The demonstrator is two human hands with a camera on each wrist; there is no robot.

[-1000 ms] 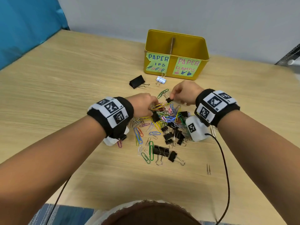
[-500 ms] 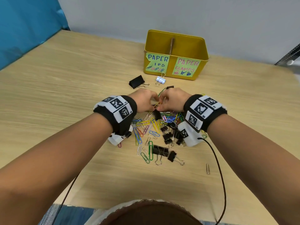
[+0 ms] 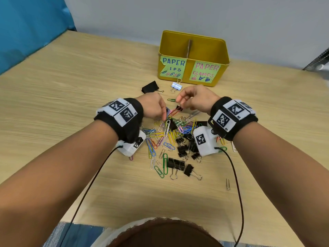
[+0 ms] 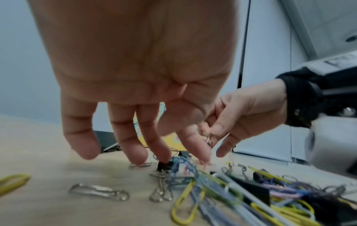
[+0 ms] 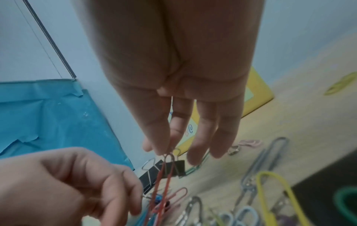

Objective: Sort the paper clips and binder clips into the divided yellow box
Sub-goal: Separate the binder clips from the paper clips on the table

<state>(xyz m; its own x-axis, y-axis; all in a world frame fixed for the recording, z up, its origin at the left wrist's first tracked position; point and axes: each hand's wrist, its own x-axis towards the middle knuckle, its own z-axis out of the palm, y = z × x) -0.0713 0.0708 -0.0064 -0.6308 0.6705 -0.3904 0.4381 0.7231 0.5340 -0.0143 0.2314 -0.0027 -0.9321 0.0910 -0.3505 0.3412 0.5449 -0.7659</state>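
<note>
The yellow box point(image 3: 220, 50) stands at the back, split by a divider, with a paper clips label on the left and a paper clamps label on the right. A mixed pile of coloured paper clips and black binder clips point(image 3: 174, 132) lies in front of me. My right hand point(image 3: 179, 100) point(image 5: 166, 149) pinches the wire handle of a small black binder clip point(image 3: 179, 108) point(image 5: 174, 167), held just above the pile. A red paper clip point(image 3: 171, 112) point(image 5: 161, 183) is hooked on it and stretches down. My left hand point(image 3: 162, 116) point(image 4: 164, 156) presses its extended fingertips on the tangle below.
A larger black binder clip point(image 3: 150, 87) and a white one point(image 3: 176, 85) lie just before the box, a green paper clip point(image 3: 171, 100) between my hands. One silver paper clip point(image 3: 227, 184) lies apart at the right. Wrist cables trail toward me. A blue sheet point(image 3: 26, 24) hangs at the left.
My hands were close together over the pile. The right hand has lifted up and away with the small binder clip, drawing the red paper clip taut. The left hand stays low.
</note>
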